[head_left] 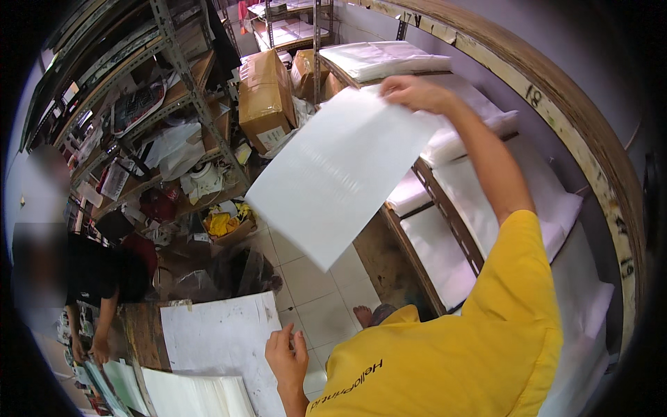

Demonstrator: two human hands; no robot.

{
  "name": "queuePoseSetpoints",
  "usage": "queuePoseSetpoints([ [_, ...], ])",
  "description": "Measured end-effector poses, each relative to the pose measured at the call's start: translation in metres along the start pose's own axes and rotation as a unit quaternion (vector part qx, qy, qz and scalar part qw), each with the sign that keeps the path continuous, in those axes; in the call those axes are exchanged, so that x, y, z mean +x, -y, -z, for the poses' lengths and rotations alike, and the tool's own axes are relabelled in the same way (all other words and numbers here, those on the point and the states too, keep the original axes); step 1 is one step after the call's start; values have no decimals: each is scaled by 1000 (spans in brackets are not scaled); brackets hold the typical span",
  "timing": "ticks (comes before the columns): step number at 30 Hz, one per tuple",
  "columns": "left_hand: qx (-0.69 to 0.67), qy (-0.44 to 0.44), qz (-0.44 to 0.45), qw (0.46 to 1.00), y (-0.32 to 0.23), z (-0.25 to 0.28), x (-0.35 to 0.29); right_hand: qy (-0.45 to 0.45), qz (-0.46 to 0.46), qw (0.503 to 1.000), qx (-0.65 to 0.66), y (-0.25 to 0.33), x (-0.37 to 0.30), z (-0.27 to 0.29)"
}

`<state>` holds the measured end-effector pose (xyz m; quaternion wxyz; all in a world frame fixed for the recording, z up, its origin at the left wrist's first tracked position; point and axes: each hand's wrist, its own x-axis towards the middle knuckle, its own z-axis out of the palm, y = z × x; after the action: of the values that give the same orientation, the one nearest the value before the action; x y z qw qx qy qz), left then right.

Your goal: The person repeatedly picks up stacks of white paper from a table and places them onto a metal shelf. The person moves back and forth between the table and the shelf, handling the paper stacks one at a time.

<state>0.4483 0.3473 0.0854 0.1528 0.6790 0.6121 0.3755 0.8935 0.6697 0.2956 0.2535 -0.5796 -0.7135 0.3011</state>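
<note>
My right hand (419,95) is raised at the upper middle, fingers closed on the top edge of a white sheet (333,174). The sheet hangs tilted over the floor, with faint lines of marks across its middle. Low in the view, my left hand (287,356) holds nothing; its fingers are loosely bent and apart. It is beside the right edge of a white board (219,333) on the worktable. Nearer to me on that table lies a stack of white sheets (201,395).
Shelves with white sheet stacks (385,59) line the right side. Cardboard boxes (266,97) stand at the back, and a cluttered metal rack (184,76) is at left. At far left another person's hands (90,347) are at green sheets (124,386).
</note>
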Motion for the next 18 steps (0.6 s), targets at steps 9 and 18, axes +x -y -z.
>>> queuePoseSetpoints([
  [9,7,-4,40,999,-7,-55,32,-377,-180,898,137,-220,-53,179],
  [18,20,23,-5,1000,-18,-73,80,-510,-306,800,85,-383,-117,235],
])
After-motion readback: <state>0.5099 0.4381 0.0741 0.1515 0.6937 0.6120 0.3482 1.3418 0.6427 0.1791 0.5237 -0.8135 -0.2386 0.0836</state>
